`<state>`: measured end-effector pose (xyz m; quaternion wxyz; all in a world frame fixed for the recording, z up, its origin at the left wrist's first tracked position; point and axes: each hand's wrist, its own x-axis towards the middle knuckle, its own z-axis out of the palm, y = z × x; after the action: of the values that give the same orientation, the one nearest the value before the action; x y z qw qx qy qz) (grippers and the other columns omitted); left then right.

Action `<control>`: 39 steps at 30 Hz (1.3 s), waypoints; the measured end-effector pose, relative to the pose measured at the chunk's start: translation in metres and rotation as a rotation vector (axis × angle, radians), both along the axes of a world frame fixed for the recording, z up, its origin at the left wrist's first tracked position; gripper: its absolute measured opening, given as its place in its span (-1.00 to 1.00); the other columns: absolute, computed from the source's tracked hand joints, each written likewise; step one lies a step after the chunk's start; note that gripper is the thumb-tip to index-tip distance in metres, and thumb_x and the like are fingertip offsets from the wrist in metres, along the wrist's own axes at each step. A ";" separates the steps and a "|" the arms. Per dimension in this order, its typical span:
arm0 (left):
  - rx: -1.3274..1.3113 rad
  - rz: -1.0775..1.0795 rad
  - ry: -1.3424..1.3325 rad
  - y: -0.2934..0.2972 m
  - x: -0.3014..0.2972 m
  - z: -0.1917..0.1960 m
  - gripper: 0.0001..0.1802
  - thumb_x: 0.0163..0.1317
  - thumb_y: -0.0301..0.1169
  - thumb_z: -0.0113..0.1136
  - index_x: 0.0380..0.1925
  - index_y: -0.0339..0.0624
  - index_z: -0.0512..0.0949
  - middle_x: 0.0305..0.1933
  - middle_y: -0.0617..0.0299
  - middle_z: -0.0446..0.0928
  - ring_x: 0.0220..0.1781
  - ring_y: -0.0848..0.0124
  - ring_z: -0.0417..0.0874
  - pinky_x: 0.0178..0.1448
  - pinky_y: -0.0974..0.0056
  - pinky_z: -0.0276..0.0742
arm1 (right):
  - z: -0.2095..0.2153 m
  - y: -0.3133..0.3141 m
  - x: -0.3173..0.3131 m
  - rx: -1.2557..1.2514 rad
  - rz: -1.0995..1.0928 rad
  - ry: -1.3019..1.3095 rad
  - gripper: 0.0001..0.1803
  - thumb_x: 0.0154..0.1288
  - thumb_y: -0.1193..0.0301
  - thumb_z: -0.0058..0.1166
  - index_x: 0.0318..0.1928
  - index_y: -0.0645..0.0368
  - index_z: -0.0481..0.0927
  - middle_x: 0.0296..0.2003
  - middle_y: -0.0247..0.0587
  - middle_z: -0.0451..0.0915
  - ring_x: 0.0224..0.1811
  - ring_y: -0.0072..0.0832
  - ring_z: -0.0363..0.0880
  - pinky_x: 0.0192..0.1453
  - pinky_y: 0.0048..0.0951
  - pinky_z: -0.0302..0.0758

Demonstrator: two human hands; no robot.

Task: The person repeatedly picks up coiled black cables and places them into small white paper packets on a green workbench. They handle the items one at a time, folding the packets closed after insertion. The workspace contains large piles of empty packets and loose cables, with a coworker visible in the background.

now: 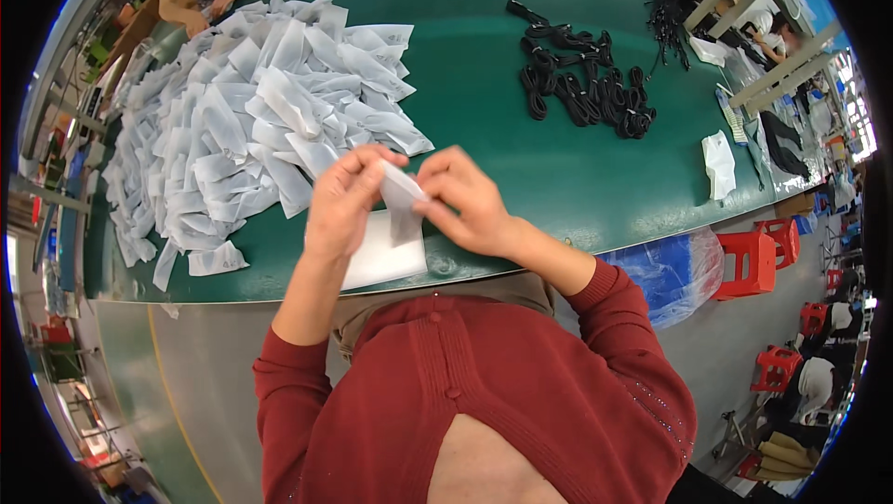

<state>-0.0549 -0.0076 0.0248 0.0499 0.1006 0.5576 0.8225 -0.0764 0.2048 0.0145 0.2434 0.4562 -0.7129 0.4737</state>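
Note:
Near the table's front edge, I hold a small frosted white plastic bag [401,192] between my hands. My left hand [346,202] pinches its upper left part, and my right hand [465,205] grips its right edge with thumb and fingers. Whether anything is inside the bag I cannot make out. Just below it, a flat white stack of similar-looking sheets or bags [391,260] lies on the green table, partly covered by my left hand and the held bag. To the left rises a large heap of filled white bags [228,123].
Several bundled black cables [591,86] lie on the green table [484,67] at the right, with loose black cords [665,20] farther back. A white packet [718,165] sits near the right edge. Another person's hands [209,16] touch the heap's far side. Red stools [744,262] stand beyond the edge.

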 end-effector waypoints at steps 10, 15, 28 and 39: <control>-0.902 0.605 0.574 -0.038 0.008 0.011 -0.75 0.14 -0.57 0.28 -0.14 -0.21 0.60 -0.06 0.20 0.58 -0.10 0.37 0.56 -0.05 0.33 0.49 | -0.070 0.115 -0.116 0.710 -1.077 -0.027 -0.54 0.14 0.15 0.36 -0.10 0.21 0.55 -0.21 0.02 0.48 -0.20 -0.04 0.58 -0.27 -0.11 0.58; -1.046 0.151 0.548 0.005 0.066 -0.052 -0.70 0.01 -0.45 0.46 -0.24 -0.20 0.60 -0.14 0.11 0.53 -0.08 0.16 0.56 -0.04 0.14 0.49 | -0.082 0.118 -0.105 0.638 -1.009 -0.059 -0.64 0.19 0.31 0.28 -0.09 0.24 0.52 -0.24 0.06 0.50 -0.26 -0.04 0.61 -0.28 -0.11 0.61; -0.800 0.262 0.168 0.015 0.071 -0.071 -0.95 0.21 -0.57 0.25 -0.36 -0.28 0.56 -0.38 0.26 0.52 -0.35 0.47 0.44 -0.17 0.38 0.39 | -0.037 0.047 0.045 0.208 -0.211 -0.301 -0.71 0.22 0.60 0.16 -0.03 0.23 0.59 -0.39 -0.15 0.50 -0.43 -0.25 0.55 -0.33 -0.35 0.49; -0.697 0.249 0.052 0.012 0.069 -0.068 -0.92 0.26 -0.51 0.25 -0.31 -0.28 0.57 -0.38 0.31 0.54 -0.33 0.54 0.43 -0.15 0.40 0.41 | -0.027 0.047 0.055 0.476 -0.090 0.150 -0.55 -0.01 0.56 0.25 -0.01 0.16 0.60 -0.34 -0.21 0.47 -0.36 -0.30 0.54 -0.27 -0.30 0.52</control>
<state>0.0143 0.0044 -0.0431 -0.0336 0.0297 0.8132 0.5803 -0.0212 0.2520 -0.0122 0.2021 0.5025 -0.8039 0.2458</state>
